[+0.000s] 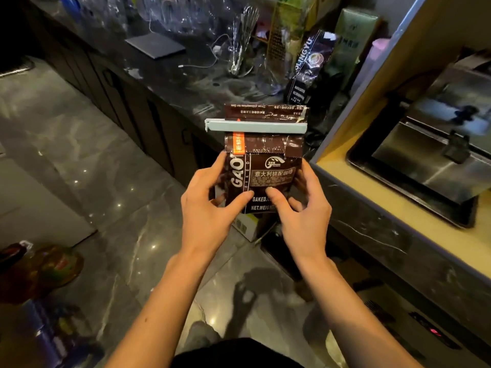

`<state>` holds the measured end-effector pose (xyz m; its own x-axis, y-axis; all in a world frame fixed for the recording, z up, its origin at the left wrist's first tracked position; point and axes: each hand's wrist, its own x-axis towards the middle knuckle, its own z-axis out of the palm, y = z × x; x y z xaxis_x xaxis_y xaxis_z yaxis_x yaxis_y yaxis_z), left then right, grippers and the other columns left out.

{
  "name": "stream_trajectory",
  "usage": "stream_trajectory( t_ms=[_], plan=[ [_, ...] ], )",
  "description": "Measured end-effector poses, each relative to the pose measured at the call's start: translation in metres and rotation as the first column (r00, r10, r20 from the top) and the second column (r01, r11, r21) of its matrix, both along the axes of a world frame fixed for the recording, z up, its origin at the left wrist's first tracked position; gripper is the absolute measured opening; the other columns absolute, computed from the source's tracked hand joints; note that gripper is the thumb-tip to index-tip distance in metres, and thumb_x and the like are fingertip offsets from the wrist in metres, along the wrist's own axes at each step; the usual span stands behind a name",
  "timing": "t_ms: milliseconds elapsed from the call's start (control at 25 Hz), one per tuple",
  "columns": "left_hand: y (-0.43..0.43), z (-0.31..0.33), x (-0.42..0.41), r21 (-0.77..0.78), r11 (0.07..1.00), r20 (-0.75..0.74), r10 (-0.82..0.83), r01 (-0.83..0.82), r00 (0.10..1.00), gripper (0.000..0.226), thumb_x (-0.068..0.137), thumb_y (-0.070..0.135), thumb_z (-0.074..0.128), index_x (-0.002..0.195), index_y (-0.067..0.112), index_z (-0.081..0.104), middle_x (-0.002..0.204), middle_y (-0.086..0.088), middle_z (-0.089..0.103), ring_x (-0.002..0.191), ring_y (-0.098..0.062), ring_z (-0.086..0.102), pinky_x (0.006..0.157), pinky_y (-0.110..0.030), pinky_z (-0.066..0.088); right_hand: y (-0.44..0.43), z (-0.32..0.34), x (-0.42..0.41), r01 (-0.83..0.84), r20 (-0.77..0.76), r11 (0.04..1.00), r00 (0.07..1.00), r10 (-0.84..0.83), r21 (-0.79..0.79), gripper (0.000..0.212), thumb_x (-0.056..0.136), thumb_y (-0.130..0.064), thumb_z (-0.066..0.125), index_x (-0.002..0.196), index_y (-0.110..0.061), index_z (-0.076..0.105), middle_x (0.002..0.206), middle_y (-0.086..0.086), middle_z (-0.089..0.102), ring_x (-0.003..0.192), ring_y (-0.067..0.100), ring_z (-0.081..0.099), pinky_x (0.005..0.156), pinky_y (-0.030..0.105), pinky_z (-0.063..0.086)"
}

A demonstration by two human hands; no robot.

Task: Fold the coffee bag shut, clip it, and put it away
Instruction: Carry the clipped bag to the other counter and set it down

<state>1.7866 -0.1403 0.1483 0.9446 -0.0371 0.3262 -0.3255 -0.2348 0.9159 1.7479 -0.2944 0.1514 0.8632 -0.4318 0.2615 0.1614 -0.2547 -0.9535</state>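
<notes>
1. Hands hold the bag [263, 166] upright in the air, over the floor [106, 181] and in front of the counter [172, 73].
2. Left hand [207, 208] grips the bag's left edge, thumb across the front, fingers curled behind.
3. Right hand [303, 211] grips the right edge, thumb on the label, the other fingers loosely spread and partly hidden.
4. A pale clip [255, 126] lies clamped across the folded top.
5. A second bag [308, 67] stands on the counter beyond.
</notes>
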Motion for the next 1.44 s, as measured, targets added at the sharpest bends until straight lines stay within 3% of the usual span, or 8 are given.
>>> stream_trajectory(
  t_ms=[320,440,680,880,1040,1200,1360,1440],
  plan=[
    [0.015,0.014,0.169,-0.093,0.977,-0.072,-0.199,0.192,0.977,0.08,0.073,0.02,0.083,0.137,0.044,0.042,0.121,0.016,0.056,0.117,-0.002,0.057,0.09,-0.03,0.057,0.026,0.01,0.146,0.188,-0.007,0.982,0.982,-0.188,0.035,0.07,0.083,-0.014,0.076,0.144,-0.029,0.044,0.132,-0.019,0.056,0.123,-0.008,0.052,0.095,0.024,0.052],
    [0.001,0.007,0.221,-0.12,0.965,-0.117,-0.246,0.232,0.962,0.084,0.072,0.018,0.084,0.143,0.035,0.041,0.127,0.01,0.056,0.118,-0.003,0.057,0.09,-0.033,0.057,0.016,0.002,0.19,0.225,-0.015,0.973,0.974,-0.224,0.056,0.07,0.082,-0.01,0.077,0.143,-0.025,0.046,0.134,-0.011,0.058,0.121,-0.009,0.054,0.094,0.021,0.053],
    [-0.066,-0.008,0.311,-0.022,0.959,-0.093,-0.283,0.282,0.955,0.071,0.072,0.016,0.084,0.13,0.035,0.049,0.115,0.012,0.056,0.113,-0.002,0.058,0.081,-0.013,0.053,-0.049,-0.021,0.275,0.265,-0.013,0.96,0.964,-0.265,0.086,0.069,0.08,-0.007,0.077,0.133,-0.036,0.043,0.12,-0.025,0.056,0.112,-0.019,0.052,0.083,0.009,0.05],
    [-0.124,-0.026,0.381,0.074,0.939,-0.122,-0.325,0.335,0.938,0.07,0.071,0.016,0.084,0.133,0.022,0.053,0.118,0.007,0.057,0.109,-0.004,0.059,0.081,-0.01,0.052,-0.106,-0.045,0.331,0.316,-0.07,0.947,0.947,-0.312,0.054,0.067,0.079,-0.014,0.079,0.13,-0.04,0.042,0.123,-0.014,0.057,0.116,-0.008,0.053,0.091,0.017,0.052],
    [-0.162,-0.042,0.421,0.081,0.909,-0.176,-0.39,0.408,0.904,0.07,0.072,0.014,0.084,0.132,0.024,0.051,0.117,0.014,0.055,0.108,0.008,0.057,0.089,-0.018,0.054,-0.136,-0.061,0.362,0.387,-0.099,0.922,0.918,-0.383,0.021,0.066,0.08,-0.018,0.079,0.128,-0.041,0.041,0.119,-0.02,0.058,0.115,-0.01,0.054,0.096,0.017,0.048],
    [-0.189,-0.062,0.467,0.087,0.857,-0.216,-0.481,0.508,0.849,0.074,0.072,0.013,0.084,0.131,0.035,0.045,0.128,0.0,0.058,0.114,-0.008,0.061,0.094,-0.031,0.056,-0.154,-0.079,0.394,0.452,-0.134,0.892,0.883,-0.45,-0.018,0.06,0.08,-0.018,0.079,0.129,-0.031,0.046,0.114,-0.03,0.054,0.112,-0.017,0.051,0.098,0.01,0.042],
    [-0.202,-0.075,0.512,0.135,0.789,-0.197,-0.572,0.6,0.796,0.07,0.074,0.012,0.082,0.134,0.02,0.047,0.127,0.0,0.054,0.114,-0.008,0.059,0.094,-0.021,0.053,-0.158,-0.094,0.428,0.526,-0.153,0.848,0.835,-0.529,-0.066,0.059,0.08,-0.022,0.079,0.129,-0.021,0.047,0.125,-0.012,0.059,0.123,0.003,0.054,0.103,0.022,0.044],
    [-0.204,-0.084,0.531,0.151,0.759,-0.217,-0.6,0.634,0.77,0.068,0.076,0.014,0.081,0.134,0.02,0.046,0.128,0.0,0.054,0.115,-0.008,0.058,0.096,-0.026,0.053,-0.156,-0.1,0.443,0.543,-0.197,0.837,0.815,-0.544,-0.067,0.057,0.079,-0.023,0.08,0.126,-0.026,0.046,0.124,-0.014,0.057,0.121,-0.002,0.052,0.102,0.016,0.041]
  ],
)
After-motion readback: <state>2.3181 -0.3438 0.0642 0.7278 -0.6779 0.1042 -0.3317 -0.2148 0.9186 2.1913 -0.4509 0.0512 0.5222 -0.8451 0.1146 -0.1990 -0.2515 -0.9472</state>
